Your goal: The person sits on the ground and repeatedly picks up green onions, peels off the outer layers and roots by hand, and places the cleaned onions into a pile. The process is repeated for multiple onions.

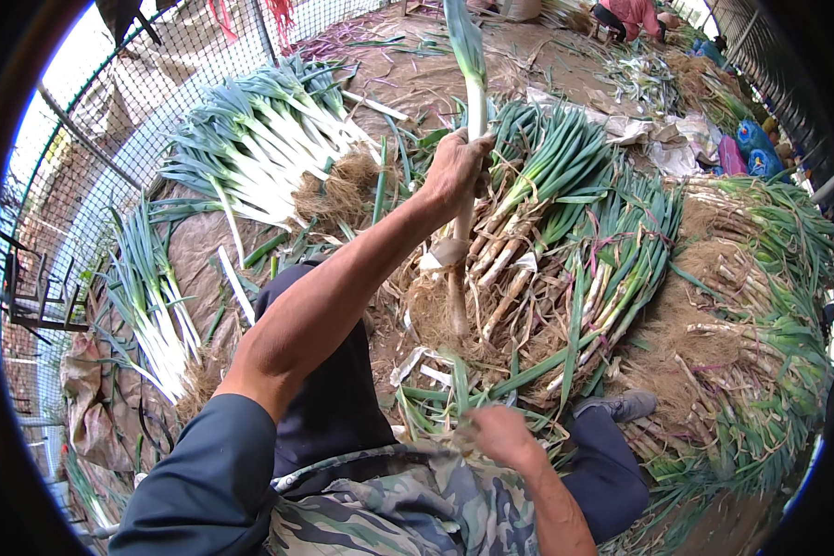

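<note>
My left hand (456, 167) grips a large leek (477, 104) around its white stem, with the green leaves pointing away from me. Below it, my right hand (504, 434) is blurred above my camouflage apron (403, 511), its fingers at the end of a green leaf strip (461, 386). Untrimmed leeks (504, 243) with brown roots and dry outer leaves lie in a heap beyond my hands. To the left rests a pile of white-stemmed, peeled leeks (271, 146), and nearer me a smaller peeled bunch (156, 326).
Bundles of untrimmed leeks (771, 278) line the right side. A mesh fence (90, 146) curves along the left, beside a metal rack (38, 299). Blue bags (757, 149) lie at the far right. Another person (639, 17) in pink bends at the top. My shoe (629, 405) touches the heap's edge.
</note>
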